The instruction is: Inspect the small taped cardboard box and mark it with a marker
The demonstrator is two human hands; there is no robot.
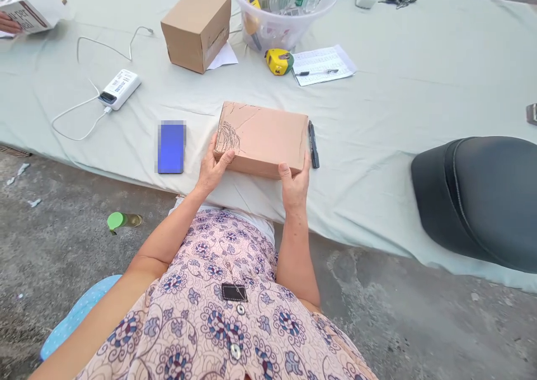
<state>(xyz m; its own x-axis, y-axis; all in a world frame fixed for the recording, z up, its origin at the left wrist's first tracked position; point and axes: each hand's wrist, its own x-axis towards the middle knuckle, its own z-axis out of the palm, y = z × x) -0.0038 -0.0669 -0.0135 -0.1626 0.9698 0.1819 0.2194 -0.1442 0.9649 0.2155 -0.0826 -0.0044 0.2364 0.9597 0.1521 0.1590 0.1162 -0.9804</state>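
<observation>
A flat brown cardboard box [264, 136] with pen scribbles on its left end lies on the pale green cloth [377, 145]. My left hand [213, 168] grips its near left corner, thumb on top. My right hand [294, 185] holds its near right corner, thumb on the lid. A black marker [313, 144] lies right beside the box's right edge, next to my right hand. A phone [172, 146] with a blue screen rests on the cloth just left of my left hand.
Farther back stand a taller cardboard box [197, 27], a clear plastic tub [285, 10] of tools, a yellow tape measure [279, 61], a paper sheet with a pen [323, 65] and a white power bank [119, 89] with cables. A black seat [478, 195] sits at right. Another person's hand [9, 23] holds paper at far left.
</observation>
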